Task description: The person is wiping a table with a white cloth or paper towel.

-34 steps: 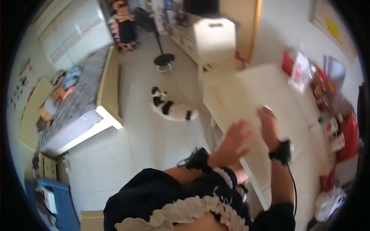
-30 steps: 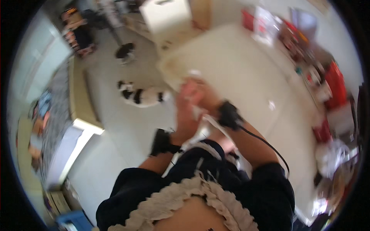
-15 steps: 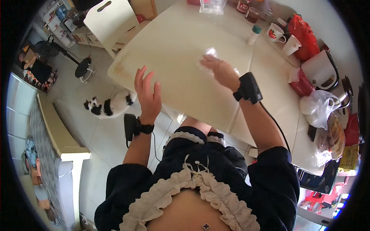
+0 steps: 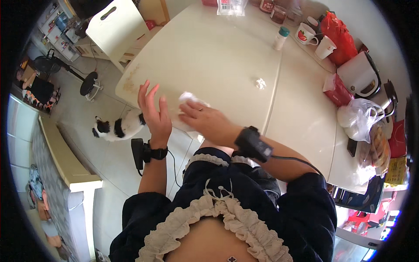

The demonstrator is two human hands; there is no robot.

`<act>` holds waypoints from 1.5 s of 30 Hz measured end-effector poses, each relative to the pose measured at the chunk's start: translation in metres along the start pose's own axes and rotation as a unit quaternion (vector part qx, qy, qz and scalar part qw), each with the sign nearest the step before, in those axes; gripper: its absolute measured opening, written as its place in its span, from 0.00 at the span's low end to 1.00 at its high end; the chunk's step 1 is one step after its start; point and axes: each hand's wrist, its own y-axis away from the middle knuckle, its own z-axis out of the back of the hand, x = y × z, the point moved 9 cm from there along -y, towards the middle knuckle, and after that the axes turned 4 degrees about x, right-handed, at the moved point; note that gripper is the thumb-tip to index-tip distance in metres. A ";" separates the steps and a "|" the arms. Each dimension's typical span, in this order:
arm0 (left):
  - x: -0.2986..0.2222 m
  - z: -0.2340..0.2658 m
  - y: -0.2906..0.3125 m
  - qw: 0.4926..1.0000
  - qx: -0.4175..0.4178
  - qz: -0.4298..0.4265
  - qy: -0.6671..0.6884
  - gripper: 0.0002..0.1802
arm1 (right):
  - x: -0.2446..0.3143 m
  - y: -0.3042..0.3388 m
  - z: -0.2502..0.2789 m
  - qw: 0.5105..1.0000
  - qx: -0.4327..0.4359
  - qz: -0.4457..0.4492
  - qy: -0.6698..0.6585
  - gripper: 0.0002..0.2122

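My right hand [image 4: 209,124] presses a crumpled white tissue [image 4: 187,97] onto the cream tabletop [image 4: 205,56], close to the near left edge. Its fingers lie over the tissue and hide part of it. Past that edge my left hand [image 4: 156,117] is raised with fingers apart, holding nothing. A small crumpled white scrap [image 4: 260,83] lies on the table, right of centre. Each wrist wears a black strapped device with a cable.
Along the right wall stand a green-capped shaker [image 4: 281,38], a strawberry mug [image 4: 306,34], a paper cup [image 4: 325,47], a red bag [image 4: 340,38], a toaster [image 4: 361,74] and plastic bags. A white chair [image 4: 115,32] and a black-and-white pet [image 4: 118,126] are on the left.
My right hand has swept the tissue left and toward me across the table. The small white scrap now shows uncovered. My left hand stays raised and open.
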 end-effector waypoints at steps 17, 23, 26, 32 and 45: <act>-0.023 -0.071 -0.013 0.991 0.116 -0.043 -0.050 0.18 | -0.098 0.067 0.065 0.990 -0.036 -0.131 -0.030 0.19; -0.028 -0.081 -0.007 0.985 0.156 -0.037 -0.070 0.19 | -0.015 0.093 0.051 0.995 0.045 -0.057 -0.065 0.19; -0.029 -0.078 -0.006 0.987 0.144 -0.041 -0.062 0.19 | -0.042 0.100 0.047 0.988 0.023 -0.062 -0.136 0.19; -0.026 -0.075 -0.005 0.987 0.140 -0.040 -0.062 0.17 | -0.128 0.088 0.041 0.989 -0.002 -0.118 -0.086 0.21; -0.017 -0.083 -0.004 0.983 0.164 -0.031 -0.074 0.18 | -0.079 0.158 0.107 0.716 -0.183 -0.253 -0.625 0.13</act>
